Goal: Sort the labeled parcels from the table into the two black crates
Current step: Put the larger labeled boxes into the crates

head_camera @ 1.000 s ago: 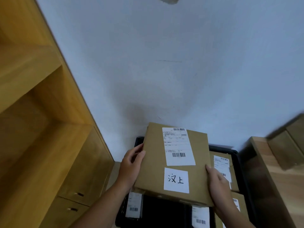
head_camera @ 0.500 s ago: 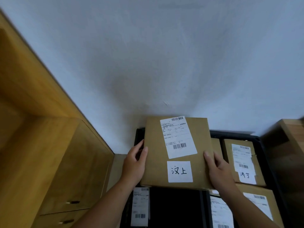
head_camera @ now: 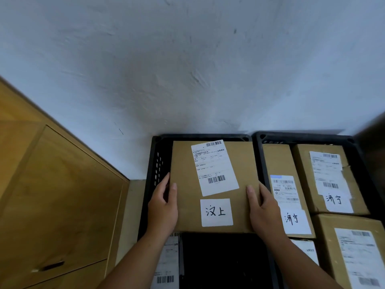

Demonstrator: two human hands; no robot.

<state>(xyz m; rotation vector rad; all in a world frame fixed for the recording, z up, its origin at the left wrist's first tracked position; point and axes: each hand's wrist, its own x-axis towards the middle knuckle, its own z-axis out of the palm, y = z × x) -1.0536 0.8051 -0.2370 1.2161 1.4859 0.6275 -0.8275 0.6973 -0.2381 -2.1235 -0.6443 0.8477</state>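
Flat brown cardboard parcel [head_camera: 214, 186], face up, held level over the far half of the left crate [head_camera: 155, 163]. Printed shipping label [head_camera: 214, 166] with two barcodes stuck slightly askew on top; below it a white square tag [head_camera: 216, 212] with two handwritten characters in black.

Left hand [head_camera: 163, 207] clasps the parcel's left edge, thumb on top, fingers [head_camera: 165, 180] wrapped down the side and gripping. Right hand [head_camera: 263, 209] clasps the right edge likewise, thumb on top, the rest curled under, out of sight.

Whether the parcel's underside rests on anything in the crate cannot be told. Fine print on the label too small to read.

Left crate: black plastic, slotted wall showing on the left. Its near half is dark and open; a white-labelled packet [head_camera: 168, 265] lies along its near-left side, partly under the left forearm and cut by the bottom edge.

Right crate [head_camera: 302, 136] sits just beside the left one, rims touching or nearly so. It holds a narrow parcel [head_camera: 280, 163] just beside the right hand, a second parcel [head_camera: 327, 178] further right, and a third [head_camera: 352, 253] near-right, cut off at the frame edge. The first two carry handwritten tags.

Parcel's far edge is near the left crate's far rim; both crates stand against the white wall [head_camera: 187, 69]. Wooden cabinet [head_camera: 56, 195] to the left, a strip of floor between it and the left crate.
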